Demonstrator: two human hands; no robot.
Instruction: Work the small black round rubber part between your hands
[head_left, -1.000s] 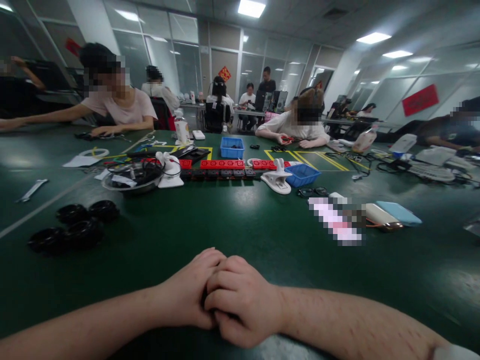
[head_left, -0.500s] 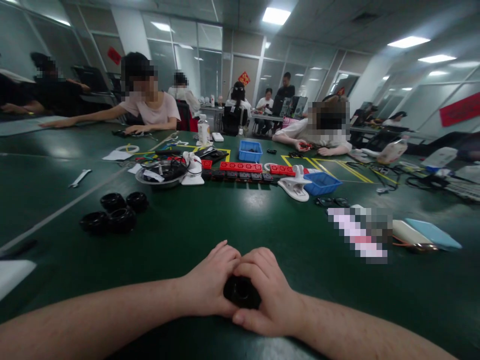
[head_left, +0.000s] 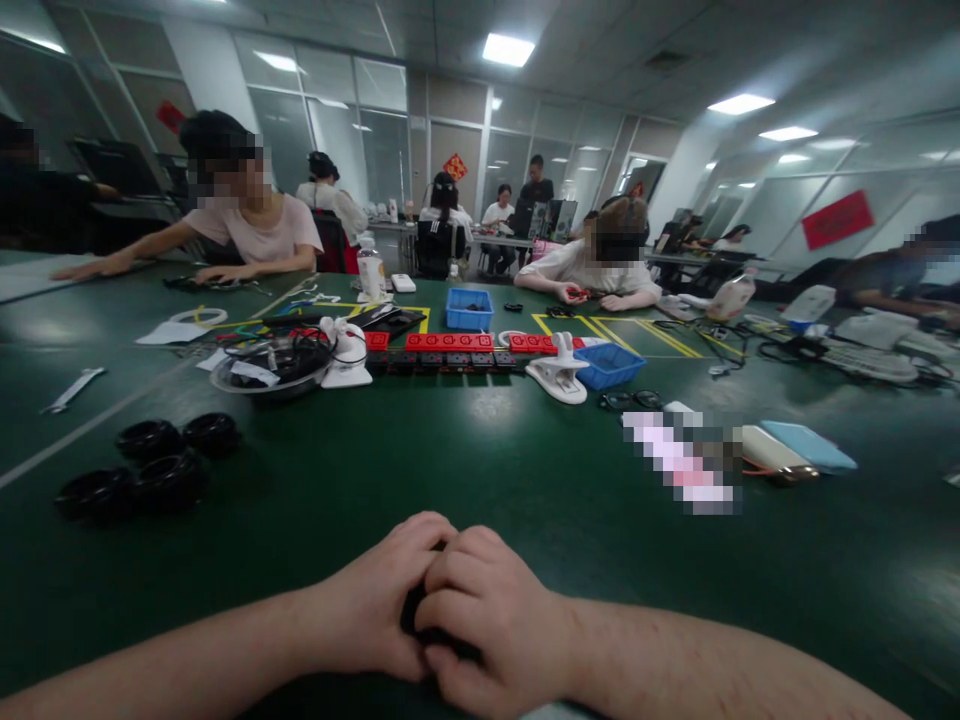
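Note:
My left hand (head_left: 379,595) and my right hand (head_left: 495,615) are closed together around a black round part (head_left: 413,606) near the front of the green table (head_left: 360,460). Only a dark strip of that part shows between my fingers; the rest is covered. The right fingers curl over its top and side, with the thumb below, and the left hand grips it from the other side. Off to the left, several glossy black ring-shaped parts (head_left: 169,478) sit in a cluster, apart from my hands.
Behind my hands runs a row of red socket strips (head_left: 450,342) and black ones. A bowl of black cables (head_left: 277,368), white clips (head_left: 556,375) and blue bins (head_left: 609,366) surround it. A wrench (head_left: 73,390) lies left. Glasses (head_left: 630,400) lie right. Co-workers (head_left: 251,225) sit across.
The view has turned a little to the right, so the table things appear further left. My right fingers now cover more of the black part, whose hole showed before.

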